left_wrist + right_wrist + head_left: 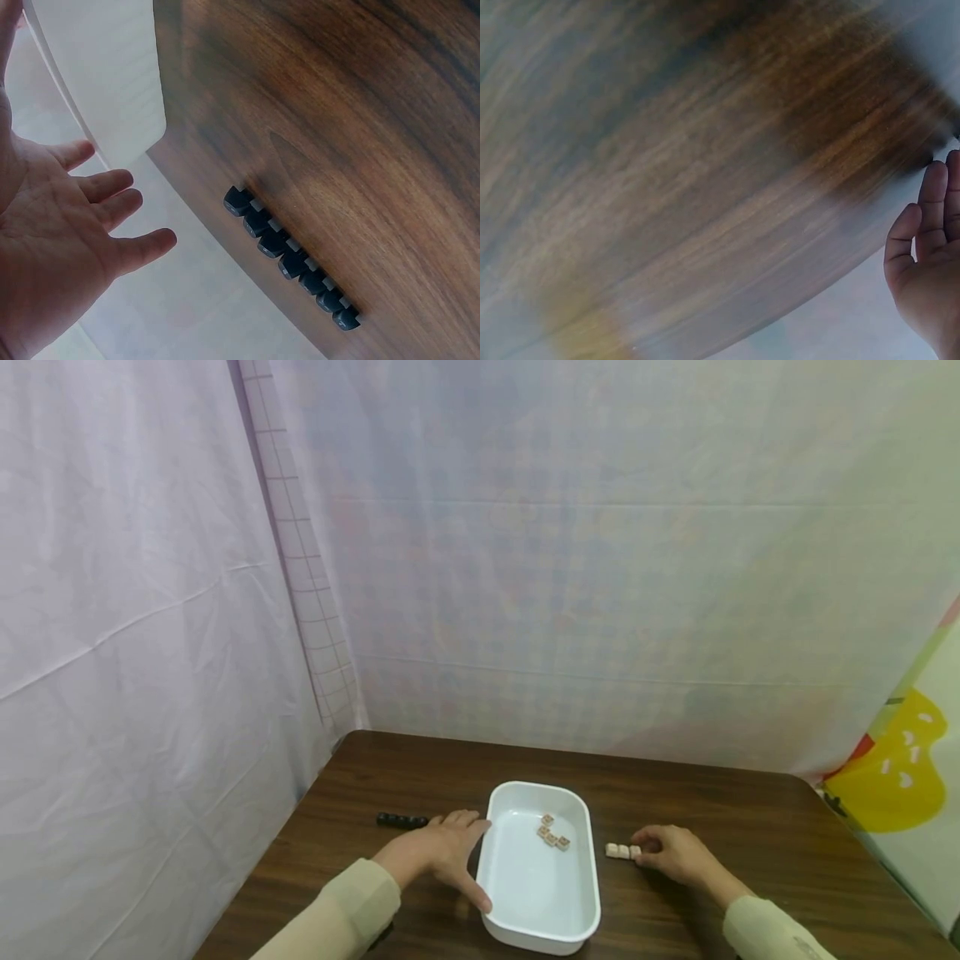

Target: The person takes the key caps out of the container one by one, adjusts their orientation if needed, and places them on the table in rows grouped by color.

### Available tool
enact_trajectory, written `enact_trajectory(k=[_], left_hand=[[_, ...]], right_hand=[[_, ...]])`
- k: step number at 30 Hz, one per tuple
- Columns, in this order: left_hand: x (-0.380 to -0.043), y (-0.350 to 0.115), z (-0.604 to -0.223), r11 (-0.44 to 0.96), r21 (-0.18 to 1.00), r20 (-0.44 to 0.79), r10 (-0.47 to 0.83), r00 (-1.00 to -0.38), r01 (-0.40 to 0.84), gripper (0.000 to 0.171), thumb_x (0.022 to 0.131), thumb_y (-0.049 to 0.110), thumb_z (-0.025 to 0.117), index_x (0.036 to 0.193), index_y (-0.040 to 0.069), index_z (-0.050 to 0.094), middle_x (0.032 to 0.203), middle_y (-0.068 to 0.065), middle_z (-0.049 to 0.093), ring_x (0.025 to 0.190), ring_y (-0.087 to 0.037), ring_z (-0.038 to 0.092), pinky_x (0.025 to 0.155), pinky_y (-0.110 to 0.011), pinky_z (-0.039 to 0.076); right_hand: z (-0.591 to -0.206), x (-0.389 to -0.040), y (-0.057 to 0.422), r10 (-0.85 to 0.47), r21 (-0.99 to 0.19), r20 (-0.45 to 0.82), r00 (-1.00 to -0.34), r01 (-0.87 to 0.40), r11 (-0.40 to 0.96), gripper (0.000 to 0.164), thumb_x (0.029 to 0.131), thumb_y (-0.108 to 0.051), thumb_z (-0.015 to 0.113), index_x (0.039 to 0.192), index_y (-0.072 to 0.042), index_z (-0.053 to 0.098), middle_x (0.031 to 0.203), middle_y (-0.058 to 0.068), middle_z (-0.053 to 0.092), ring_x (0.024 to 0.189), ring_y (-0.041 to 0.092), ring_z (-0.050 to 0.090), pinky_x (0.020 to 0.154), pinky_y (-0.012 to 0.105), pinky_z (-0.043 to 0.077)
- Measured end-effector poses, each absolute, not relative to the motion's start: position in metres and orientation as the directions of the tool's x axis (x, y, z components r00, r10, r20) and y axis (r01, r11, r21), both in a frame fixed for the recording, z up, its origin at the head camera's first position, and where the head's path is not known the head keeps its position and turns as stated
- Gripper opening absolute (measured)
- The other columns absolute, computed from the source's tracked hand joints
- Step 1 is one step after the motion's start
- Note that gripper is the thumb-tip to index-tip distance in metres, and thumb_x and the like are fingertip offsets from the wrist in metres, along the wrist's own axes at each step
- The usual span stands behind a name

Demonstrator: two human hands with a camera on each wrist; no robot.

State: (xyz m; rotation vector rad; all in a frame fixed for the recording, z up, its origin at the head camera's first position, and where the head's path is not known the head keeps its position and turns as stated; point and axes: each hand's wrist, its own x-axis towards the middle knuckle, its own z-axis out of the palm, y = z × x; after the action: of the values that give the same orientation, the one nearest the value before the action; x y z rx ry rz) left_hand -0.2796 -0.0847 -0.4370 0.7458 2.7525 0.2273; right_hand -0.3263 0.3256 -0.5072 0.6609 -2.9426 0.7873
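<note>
A white tray (538, 893) holds several small pale keycaps (552, 839) with brownish undersides showing. On the tray's left rim rests my left hand (447, 850), fingers and thumb spread; in the left wrist view the left hand (67, 210) appears palm-on beside the tray wall (112, 67). To the tray's right, a short row of cream keycaps (622, 851) lies on the table. My right hand (675, 854) pinches the row's right end between thumb and fingers. The right wrist view shows part of that right hand (930, 262), its fingertips partly cut off and no keycap visible.
A row of black keycaps (292, 262) lies left of the tray, partly behind my left hand in the head view. The dark wooden table (720, 793) is bordered by white curtains (600, 610) at the back and left. A yellow printed shape (892, 768) hangs at the right.
</note>
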Motion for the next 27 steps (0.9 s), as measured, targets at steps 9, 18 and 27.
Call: enact_trajectory(k=[9,18,27], left_hand=[[-0.279,-0.085,-0.437,0.854,0.235,-0.229,0.513,-0.827,0.465,0.119,0.061,0.070,0.083,0.154,0.014,0.033,0.157,-0.014,0.032,0.145,-0.032,0.028,0.115,-0.054,0.026],[-0.279,-0.087,-0.436,0.859,0.237,-0.231,0.504,-0.832,0.454,0.119,0.061,0.070,0.083,0.153,0.013,0.033,0.157,-0.015,0.032,0.145,-0.032,0.027,0.115,-0.054,0.026],[-0.280,-0.086,-0.437,0.859,0.254,-0.233,0.501,-0.834,0.445,0.118,0.061,0.069,0.083,0.153,0.015,0.033,0.157,-0.014,0.032,0.145,-0.031,0.027,0.115,-0.054,0.026]], right_hand=[[-0.494,-0.327,0.322,-0.339,-0.486,0.132,-0.931,-0.359,0.797,0.030,0.082,-0.019,0.080,0.108,-0.005,0.072,0.091,0.002,0.070,0.081,0.018,0.064,0.070,0.039,0.052],[-0.481,-0.334,0.305,-0.312,-0.451,0.211,-0.926,-0.376,0.810,0.032,0.089,-0.030,0.074,0.110,-0.007,0.072,0.109,0.013,0.069,0.098,0.033,0.065,0.082,0.053,0.052],[-0.475,-0.334,0.275,-0.267,-0.475,0.349,-0.899,-0.415,0.776,0.030,0.091,-0.027,0.072,0.110,-0.004,0.072,0.114,0.019,0.066,0.105,0.039,0.061,0.087,0.058,0.049]])
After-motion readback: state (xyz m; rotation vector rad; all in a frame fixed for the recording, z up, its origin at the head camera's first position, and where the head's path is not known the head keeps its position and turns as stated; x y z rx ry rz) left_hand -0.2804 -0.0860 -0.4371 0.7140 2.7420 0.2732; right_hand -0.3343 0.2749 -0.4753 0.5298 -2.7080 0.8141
